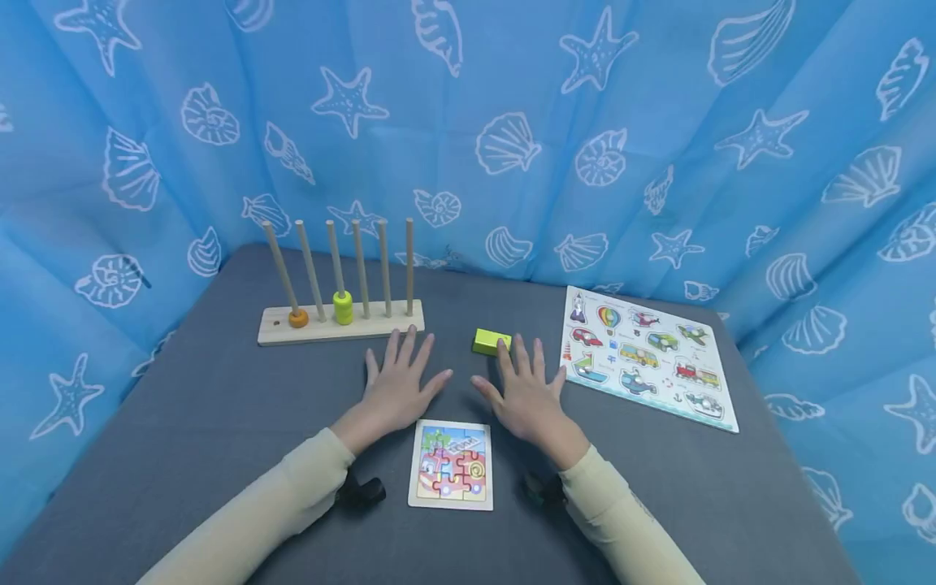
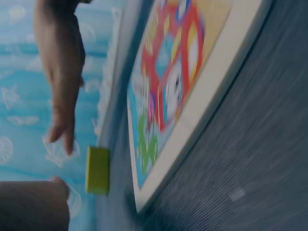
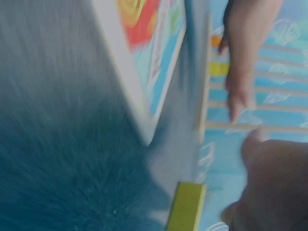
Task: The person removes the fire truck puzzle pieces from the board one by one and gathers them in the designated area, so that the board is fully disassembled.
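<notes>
"How did we find the hands?"

"We found both released: the left hand point(image 1: 393, 392) and the right hand point(image 1: 530, 398) had their fingers spread, backs upward, and grasped nothing. From the wrist views, we judged them raised above the grey table point(image 1: 183, 406)."

"What lay nearest our right fingers?"

"The yellow-green block point(image 1: 488, 341), on the table at the index fingertip, which overlapped its right end in the head view. Its long axis ran roughly left to right, across the line of those fingers. The right hand was clearly the nearer; the left lay off past the block's other end."

"Did we see them touch?"

"The left wrist view showed the visible fingers apart from it; for the index finger we could not tell."

"And the framed jigsaw point(image 1: 452, 479)?"

"It lay between our wrists, on the person's side of both hands, slightly nearer the left. It looked almost square, so we read no strong long axis."

"Farther out?"

"Beyond the left fingertips we saw the peg stand point(image 1: 318, 331), its long base running left to right, with an orange bead point(image 1: 297, 318) and yellow-green beads point(image 1: 343, 309). To the right, the vehicle puzzle board point(image 1: 667, 361) slanted, right end toward us. The seashell curtain point(image 1: 439, 122) hung behind."
</notes>
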`<state>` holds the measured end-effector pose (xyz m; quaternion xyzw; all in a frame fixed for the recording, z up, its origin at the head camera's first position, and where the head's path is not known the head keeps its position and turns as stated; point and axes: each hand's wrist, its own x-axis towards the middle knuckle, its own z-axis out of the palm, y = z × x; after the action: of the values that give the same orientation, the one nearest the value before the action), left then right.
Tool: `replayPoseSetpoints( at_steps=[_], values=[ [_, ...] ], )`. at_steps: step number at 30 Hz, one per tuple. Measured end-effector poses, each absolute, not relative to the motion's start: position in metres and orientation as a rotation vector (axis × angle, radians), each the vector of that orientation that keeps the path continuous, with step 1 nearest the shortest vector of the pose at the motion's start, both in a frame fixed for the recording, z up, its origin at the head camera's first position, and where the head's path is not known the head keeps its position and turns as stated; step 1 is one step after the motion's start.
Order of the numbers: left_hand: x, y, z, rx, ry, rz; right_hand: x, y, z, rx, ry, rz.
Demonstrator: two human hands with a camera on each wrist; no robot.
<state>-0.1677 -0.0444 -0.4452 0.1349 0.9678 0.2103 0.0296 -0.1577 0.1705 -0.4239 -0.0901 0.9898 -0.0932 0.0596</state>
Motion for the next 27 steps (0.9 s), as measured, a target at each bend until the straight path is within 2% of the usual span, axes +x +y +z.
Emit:
replayPoseSetpoints(
  at_steps=[7, 11, 19, 27],
  values=[
    [-0.12, -0.05, -0.458, 0.695, 2.86, 0.842, -0.116, 0.171, -0.423, -0.607, 2.964, -0.513],
    [-0.098, -0.051, -0.474, 0.869, 2.79, 0.873, -0.104, 0.172, -0.428, -0.677, 2.898, -0.631],
    [-0.089, -0.054, -0.492, 1.081, 2.88, 0.64, -0.1, 0.173, -0.433, -0.655, 2.834, -0.646],
    [-0.089, -0.053, -0.496, 1.081, 2.909, 0.568, -0.097, 0.166, -0.436, -0.58, 2.864, -0.709]
  ],
)
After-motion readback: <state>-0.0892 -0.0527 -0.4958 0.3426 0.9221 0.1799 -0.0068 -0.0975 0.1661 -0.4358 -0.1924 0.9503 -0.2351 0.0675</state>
